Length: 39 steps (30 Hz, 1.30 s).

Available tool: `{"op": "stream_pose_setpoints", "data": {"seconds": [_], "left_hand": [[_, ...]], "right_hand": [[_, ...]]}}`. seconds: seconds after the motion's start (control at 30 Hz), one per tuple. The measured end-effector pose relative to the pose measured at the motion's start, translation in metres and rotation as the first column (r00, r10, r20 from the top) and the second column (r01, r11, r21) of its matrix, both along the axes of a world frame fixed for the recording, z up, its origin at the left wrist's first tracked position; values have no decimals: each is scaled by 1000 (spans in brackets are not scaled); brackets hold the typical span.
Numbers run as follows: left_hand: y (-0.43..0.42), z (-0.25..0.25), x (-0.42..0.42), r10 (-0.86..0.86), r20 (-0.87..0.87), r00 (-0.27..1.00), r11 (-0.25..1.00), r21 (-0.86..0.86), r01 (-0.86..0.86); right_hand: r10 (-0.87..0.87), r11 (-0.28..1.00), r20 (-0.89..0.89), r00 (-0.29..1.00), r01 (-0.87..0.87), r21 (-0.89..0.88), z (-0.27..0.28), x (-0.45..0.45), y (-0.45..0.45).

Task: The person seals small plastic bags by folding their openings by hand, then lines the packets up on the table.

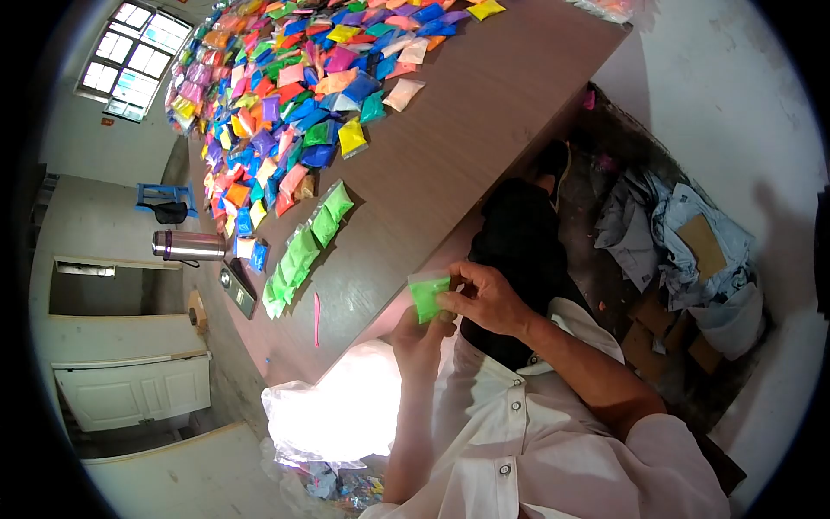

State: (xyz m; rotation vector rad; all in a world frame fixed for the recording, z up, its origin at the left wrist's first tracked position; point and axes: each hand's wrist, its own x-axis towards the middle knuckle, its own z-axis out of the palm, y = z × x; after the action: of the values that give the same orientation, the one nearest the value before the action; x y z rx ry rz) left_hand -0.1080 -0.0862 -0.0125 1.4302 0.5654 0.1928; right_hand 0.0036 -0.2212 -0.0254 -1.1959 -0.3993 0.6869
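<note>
A small clear packet with light green contents (426, 296) is held between both hands above my lap, near the table's edge. My right hand (482, 297) pinches its right side with thumb and fingers. The fingers of my left hand (422, 333) are closed on its lower edge. On the brown table (389, 203), a row of similar green packets (303, 251) lies beyond my hands, with a thin pink tool (316, 320) lying nearer the edge.
A large pile of coloured packets (294, 95) covers the far part of the table. A steel flask (188, 246) and a phone-like dark object (236, 289) stand at left. White plastic bags (333, 406) lie beside my left arm; wrappings and cardboard (702, 246) lie on the floor at right.
</note>
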Motion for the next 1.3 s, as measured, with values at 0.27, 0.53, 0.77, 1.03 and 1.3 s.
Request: {"op": "stream_pose_setpoints", "data": {"seconds": [0.27, 0.53, 0.77, 1.03, 1.3], "left_hand": [[-4, 15, 6, 21, -14, 1000, 999, 45, -21], [12, 2, -5, 28, -18, 999, 994, 107, -25], [10, 8, 0, 36, -6, 999, 996, 83, -36], [15, 4, -5, 40, -28, 999, 993, 111, -37], [8, 10, 2, 65, 7, 998, 993, 101, -66]], "right_hand": [[-56, 996, -73, 996, 61, 70, -5, -1, 2], [-18, 1000, -5, 1000, 18, 17, -8, -1, 2], [2, 999, -30, 1000, -1, 54, -12, -4, 5], [33, 999, 54, 998, -33, 4, -11, -3, 4], [0, 1000, 46, 999, 0, -10, -13, -5, 5]]}}
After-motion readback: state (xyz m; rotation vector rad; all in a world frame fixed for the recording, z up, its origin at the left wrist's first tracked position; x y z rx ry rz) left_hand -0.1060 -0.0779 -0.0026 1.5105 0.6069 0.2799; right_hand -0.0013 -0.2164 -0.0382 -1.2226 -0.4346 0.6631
